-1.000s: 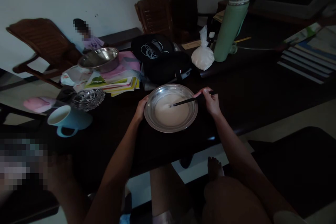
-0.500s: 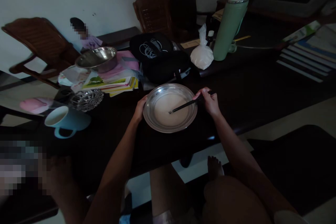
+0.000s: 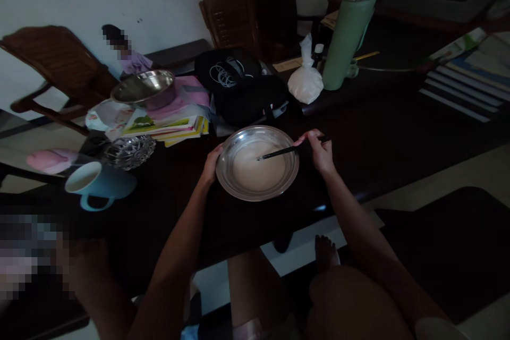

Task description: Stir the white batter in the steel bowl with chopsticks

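A shiny metal bowl [image 3: 223,179] stands on the dark table, with a milky, pale liquid [image 3: 261,174] in its bottom. Its left rim is gripped by my left hand [image 3: 211,163], whose thumb lies near the edge and whose other fingers are mostly hidden. My right hand [image 3: 321,154], just beyond the right rim, is closed around dark chopsticks [image 3: 281,152], seemingly held together. They slant down leftward over the rim, and their tips meet the liquid near the middle of the bowl.
A blue mug [image 3: 105,183] and a glass dish [image 3: 130,151] are at left. Behind are books [image 3: 171,130], a metal basin [image 3: 149,96], black bags [image 3: 249,95], a tied bag of white powder [image 3: 305,85] and a green thermos [image 3: 346,42]. Another person's arm [image 3: 93,271] is at lower left.
The chopstick tips have shifted up, toward the far side of the bowl, and the chopsticks lie flatter. My left hand keeps its hold on the rim.
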Motion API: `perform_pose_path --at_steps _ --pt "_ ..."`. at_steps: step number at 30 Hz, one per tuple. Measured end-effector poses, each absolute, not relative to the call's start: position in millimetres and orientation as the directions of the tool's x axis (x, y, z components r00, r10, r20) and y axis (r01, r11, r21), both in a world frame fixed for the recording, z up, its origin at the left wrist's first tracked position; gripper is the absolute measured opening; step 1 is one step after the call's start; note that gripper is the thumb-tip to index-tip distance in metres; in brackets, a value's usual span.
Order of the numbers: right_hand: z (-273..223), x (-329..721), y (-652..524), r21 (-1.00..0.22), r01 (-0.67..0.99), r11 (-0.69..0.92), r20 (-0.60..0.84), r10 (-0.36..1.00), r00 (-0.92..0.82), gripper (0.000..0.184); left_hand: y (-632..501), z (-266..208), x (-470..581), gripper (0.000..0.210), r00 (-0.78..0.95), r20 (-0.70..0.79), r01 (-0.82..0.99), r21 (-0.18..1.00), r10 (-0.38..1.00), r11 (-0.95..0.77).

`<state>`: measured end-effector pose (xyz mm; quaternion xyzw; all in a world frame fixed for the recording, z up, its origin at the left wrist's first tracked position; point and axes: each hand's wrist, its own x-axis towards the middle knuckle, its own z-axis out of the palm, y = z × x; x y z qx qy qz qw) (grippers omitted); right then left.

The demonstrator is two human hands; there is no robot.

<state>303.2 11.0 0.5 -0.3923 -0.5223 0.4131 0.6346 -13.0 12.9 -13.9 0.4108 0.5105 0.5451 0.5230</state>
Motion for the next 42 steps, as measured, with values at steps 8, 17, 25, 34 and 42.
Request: perform_pose_path --at_steps 8,17,25,34,42 --pt "-0.7 302.1 10.4 -0.931 -0.170 0.324 0.323 0.946 0.035 0.035 12.6 -11.8 -11.6 0.044 -0.099 -0.046 -0.159 0.987 0.994 0.030" --pt "-1.9 303.1 11.0 -0.937 -0.127 0.325 0.326 0.945 0.020 0.037 13.2 -11.8 -10.7 0.041 -0.102 -0.068 -0.168 0.984 0.992 0.050" --pt "-0.9 302.5 10.7 -0.939 -0.148 0.310 0.314 0.950 -0.002 0.037 12.7 -13.3 -13.4 0.043 -0.098 -0.067 -0.144 0.988 0.993 0.053" --pt "0.2 302.7 10.4 -0.943 -0.119 0.310 0.309 0.951 0.025 0.041 13.4 -13.9 -12.0 0.043 -0.107 -0.067 -0.143 0.988 0.992 0.051" --pt "0.2 303.2 10.1 -0.947 -0.102 0.304 0.298 0.952 0.069 0.042 11.3 -10.8 -11.4 0.042 -0.089 -0.051 -0.122 0.992 0.995 0.039"
